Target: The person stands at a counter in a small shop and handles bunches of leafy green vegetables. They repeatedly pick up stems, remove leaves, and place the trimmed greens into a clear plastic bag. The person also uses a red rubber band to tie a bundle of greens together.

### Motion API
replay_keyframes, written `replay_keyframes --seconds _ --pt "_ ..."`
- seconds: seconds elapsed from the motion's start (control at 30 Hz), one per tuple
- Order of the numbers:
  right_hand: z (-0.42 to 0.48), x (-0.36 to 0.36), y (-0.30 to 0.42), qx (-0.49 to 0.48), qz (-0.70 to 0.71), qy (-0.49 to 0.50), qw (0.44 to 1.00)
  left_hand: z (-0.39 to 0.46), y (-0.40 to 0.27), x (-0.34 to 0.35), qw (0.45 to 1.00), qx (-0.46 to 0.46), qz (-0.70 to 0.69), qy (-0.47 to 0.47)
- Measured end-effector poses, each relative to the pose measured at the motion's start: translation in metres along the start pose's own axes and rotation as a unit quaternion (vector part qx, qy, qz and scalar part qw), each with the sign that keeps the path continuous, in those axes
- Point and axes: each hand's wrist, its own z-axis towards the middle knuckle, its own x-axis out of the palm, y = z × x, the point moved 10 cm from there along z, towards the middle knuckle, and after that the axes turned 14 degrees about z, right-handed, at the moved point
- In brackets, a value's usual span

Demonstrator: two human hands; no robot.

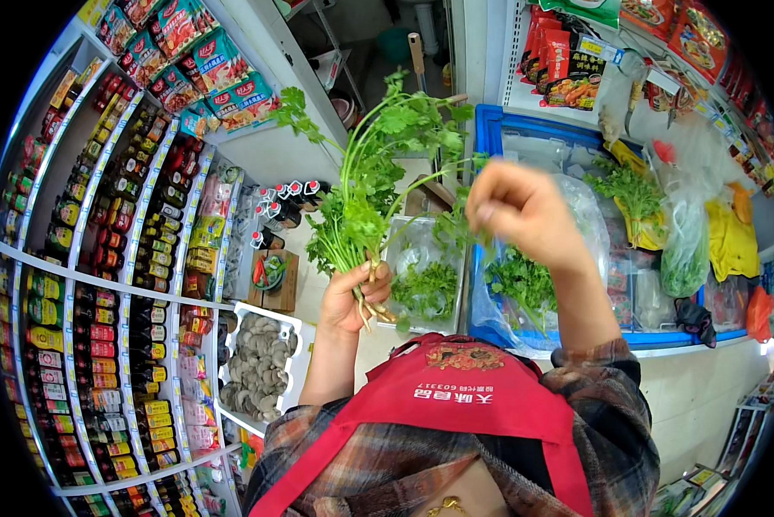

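A bunch of leafy coriander (367, 213) stands upright in my left hand (356, 298), which grips it low on the stems, just above the pale roots. My right hand (522, 210) is raised to the right of the bunch, fingers curled and blurred. Leaves show close by its fingertips, but whether it pinches them cannot be told. Beneath the bunch, a metal tray (396, 323) holds loose green leaves (429, 287). More leafy greens (522, 278) lie below my right hand on clear plastic, over a blue-edged chest freezer (484, 213).
At the left rise shelves of bottled sauces (102, 349). A white foam box of grey-brown mushrooms (257, 365) sits beside my left forearm. On the freezer's far side lie bundled greens (632, 194) and a bagged green vegetable (684, 262). Dark bottles with red caps (286, 210) stand on the floor.
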Motion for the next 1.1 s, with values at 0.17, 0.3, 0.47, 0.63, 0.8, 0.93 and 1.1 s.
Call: replay_keyframes --seconds 0.17,0.3,0.47,0.63,0.8,0.93,1.1 --pt "-0.027 0.007 -0.091 0.003 -0.318 -0.022 0.948 0.002 -0.007 0.007 0.997 -0.002 -0.072 0.020" --pt "-0.039 0.020 -0.104 -0.112 -0.415 -0.083 0.899 -0.004 -0.015 0.013 0.989 0.007 -0.129 0.068" --pt "-0.044 0.033 -0.128 0.009 -0.263 -0.059 0.963 -0.005 -0.018 0.014 0.987 0.000 -0.152 0.060" --pt "-0.034 0.024 -0.109 -0.005 -0.183 -0.125 0.975 -0.006 -0.017 0.020 0.984 0.006 -0.149 0.102" --pt "-0.031 0.035 -0.056 -0.160 -0.216 -0.166 0.949 -0.006 -0.013 0.022 0.985 0.008 -0.129 0.114" --pt "-0.024 0.064 -0.036 -0.210 -0.350 -0.109 0.906 -0.007 -0.013 0.020 0.990 0.011 -0.113 0.088" --pt "-0.026 0.065 -0.063 -0.188 -0.347 -0.069 0.916 -0.004 -0.014 -0.002 0.997 0.019 -0.068 0.016"
